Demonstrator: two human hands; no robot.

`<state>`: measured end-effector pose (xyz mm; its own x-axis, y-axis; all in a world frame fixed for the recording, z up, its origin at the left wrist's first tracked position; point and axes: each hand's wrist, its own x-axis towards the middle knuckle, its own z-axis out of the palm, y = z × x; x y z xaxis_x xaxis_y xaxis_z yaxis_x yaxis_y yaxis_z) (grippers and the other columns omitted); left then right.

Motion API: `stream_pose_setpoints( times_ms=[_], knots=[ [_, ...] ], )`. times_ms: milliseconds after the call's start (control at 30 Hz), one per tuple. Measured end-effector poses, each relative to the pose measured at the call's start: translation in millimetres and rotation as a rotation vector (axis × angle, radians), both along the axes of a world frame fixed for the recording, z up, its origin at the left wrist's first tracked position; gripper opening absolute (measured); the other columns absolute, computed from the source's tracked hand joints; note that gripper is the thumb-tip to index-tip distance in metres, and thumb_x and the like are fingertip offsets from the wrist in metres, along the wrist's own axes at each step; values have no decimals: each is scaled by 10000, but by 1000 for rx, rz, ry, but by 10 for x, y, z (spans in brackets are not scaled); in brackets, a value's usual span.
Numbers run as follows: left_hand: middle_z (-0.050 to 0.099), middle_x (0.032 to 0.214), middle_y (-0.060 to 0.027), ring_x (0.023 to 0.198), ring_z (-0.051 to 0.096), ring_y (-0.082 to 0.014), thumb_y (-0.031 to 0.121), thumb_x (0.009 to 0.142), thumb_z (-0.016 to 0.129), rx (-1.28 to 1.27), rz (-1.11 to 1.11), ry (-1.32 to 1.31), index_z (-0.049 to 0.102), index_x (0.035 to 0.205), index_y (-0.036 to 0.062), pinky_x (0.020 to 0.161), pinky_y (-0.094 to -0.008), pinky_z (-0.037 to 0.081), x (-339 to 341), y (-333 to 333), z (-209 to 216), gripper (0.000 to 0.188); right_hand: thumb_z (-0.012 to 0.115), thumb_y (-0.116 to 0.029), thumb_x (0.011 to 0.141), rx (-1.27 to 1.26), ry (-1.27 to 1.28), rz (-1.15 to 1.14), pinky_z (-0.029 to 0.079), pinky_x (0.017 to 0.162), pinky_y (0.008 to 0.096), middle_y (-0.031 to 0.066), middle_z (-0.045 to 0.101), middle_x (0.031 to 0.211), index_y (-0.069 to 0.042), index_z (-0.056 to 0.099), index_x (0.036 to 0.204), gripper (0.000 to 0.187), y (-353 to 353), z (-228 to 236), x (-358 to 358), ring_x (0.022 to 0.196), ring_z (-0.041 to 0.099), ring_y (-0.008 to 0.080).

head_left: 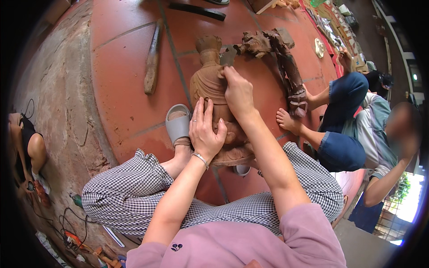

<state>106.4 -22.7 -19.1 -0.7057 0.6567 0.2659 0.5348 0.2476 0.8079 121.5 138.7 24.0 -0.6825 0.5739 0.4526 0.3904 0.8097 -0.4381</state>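
A brown carved wooden statue (210, 82) of a seated, robed figure lies back on the floor between my feet, its head away from me and its base towards me. My left hand (204, 129) lies on its lower body with the fingers stretched out and the thumb apart. At the figure's shoulder my right hand (237, 89) is closed in a pinch. A small brownish edge shows at those fingertips, too small to name. Just beyond, a dark grey ragged flat piece (228, 56) is beside the statue's neck.
A gnarled dark wood carving (288, 67) stands right of the statue. Left lies a worn wooden stick (153, 62); a dark curved strip (196, 11) lies farther off. A barefoot person (353, 120) sits at right, another person (29, 152) at far left. Cables (73, 228) trail lower left.
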Motion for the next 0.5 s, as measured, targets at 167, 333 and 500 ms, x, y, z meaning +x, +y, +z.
stream_pose_setpoints(
  times_ms=[167, 333, 500],
  knots=[
    [450, 1523, -245, 1390, 465, -404, 307, 860, 606, -39, 10, 34, 530, 1441, 21, 1087, -498, 419, 30, 1, -8, 653, 518, 31, 845, -43, -277, -112, 538, 770, 547, 244, 702, 930, -34, 577, 935, 126, 167, 134, -270, 904, 671, 466],
    [445, 1528, -248, 1391, 463, -408, 296, 862, 602, -18, 3, 27, 529, 1439, 13, 1088, -501, 418, -51, -12, -23, 647, 545, -46, 913, 12, -107, -20, 524, 714, 540, 238, 685, 820, -74, 646, 985, 128, 123, 8, -189, 821, 673, 444],
    [445, 1525, -256, 1398, 456, -406, 299, 860, 604, -21, 3, 29, 527, 1439, 13, 1087, -498, 420, 29, 16, 19, 651, 551, -19, 908, 49, -108, -46, 524, 725, 531, 202, 702, 867, -57, 646, 960, 114, 154, -9, -189, 843, 678, 429]
  ],
)
